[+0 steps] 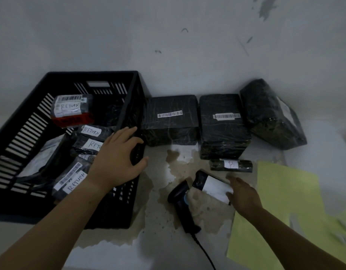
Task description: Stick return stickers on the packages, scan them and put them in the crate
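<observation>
The small package [213, 185] with the white label is found on the stained surface just beside the head of the scanner [181, 203]; the right hand [244, 195] is laid at its near end, the fingers [233, 181] straight and slightly apart, touching but not closed round it; what is written on the label cannot be read. The left hand [117, 158] is spread over the right wall of the crate [90, 74], its fingers apart and loosely bent, nothing being gripped; packages marked RETURN [70, 108] are seen inside the crate.

The step in hand is judged to be the taking up of this small package; it would best be pinched by its edges, so that the label is left uncovered; the wrapping looks glossy and slippery, so a firm hold is advised; the label should then be turned flat toward the scanner window, since a creased or tilted code may not be read. The scanner cable trails toward the viewer and should be kept from being dragged.

Two wrapped boxes [170, 117], a leaning bundle [271, 114], a rolled parcel [231, 165] and a yellow sheet [285, 191] are seen near by.
</observation>
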Tool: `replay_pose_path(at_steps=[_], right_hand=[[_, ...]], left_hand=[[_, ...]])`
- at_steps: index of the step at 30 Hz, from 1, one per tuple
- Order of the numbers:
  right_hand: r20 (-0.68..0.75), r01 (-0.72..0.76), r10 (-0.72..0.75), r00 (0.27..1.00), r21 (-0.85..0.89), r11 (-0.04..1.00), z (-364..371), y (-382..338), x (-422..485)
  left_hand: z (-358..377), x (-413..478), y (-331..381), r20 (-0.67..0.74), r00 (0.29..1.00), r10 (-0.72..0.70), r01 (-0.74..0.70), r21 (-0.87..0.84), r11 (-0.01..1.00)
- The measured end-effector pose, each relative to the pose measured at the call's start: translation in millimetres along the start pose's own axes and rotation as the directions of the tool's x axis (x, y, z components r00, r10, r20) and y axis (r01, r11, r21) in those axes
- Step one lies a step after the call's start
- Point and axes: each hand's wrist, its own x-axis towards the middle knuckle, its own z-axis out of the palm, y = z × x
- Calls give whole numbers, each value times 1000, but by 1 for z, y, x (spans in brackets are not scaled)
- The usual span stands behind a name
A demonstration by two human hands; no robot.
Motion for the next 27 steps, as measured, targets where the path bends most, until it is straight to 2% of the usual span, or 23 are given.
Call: replay_pose_path(at_steps=[5, 10, 14, 17, 19, 21, 24, 27], right_hand=[[-74, 18, -13, 997, 61, 998, -6, 3, -9], [-253, 84, -69, 965, 50, 995, -21, 6, -25], [-254, 46, 14, 967, 231, 972, -43, -4, -48], [-260, 76, 41, 965, 425, 902, -60, -19, -64], [-219, 59, 80, 973, 563, 824, -72, -32, -73], [-113, 1, 106, 988, 693, 721, -85, -47, -82], [28, -55, 52, 998, 764, 643, -104, -66, -93], [177, -129, -32, 984, 817, 562, -117, -80, -99]], left_hand=[[1, 1, -2, 13, 1000, 1, -2, 15, 1000], [2, 1, 0, -8, 1000, 16, -16, 16, 1000], [0, 0, 1, -10, 997, 75, -74, 27, 997], [-1, -7, 16, -30, 992, 120, -120, 22, 993], [6, -21, 37, -37, 993, 108, -112, -116, 987], [17, -39, 62, -6, 991, 133, -130, -265, 955], [39, -63, 84, 12, 983, 182, -158, -444, 882], [48, -79, 87, 41, 982, 182, -137, -508, 851]])
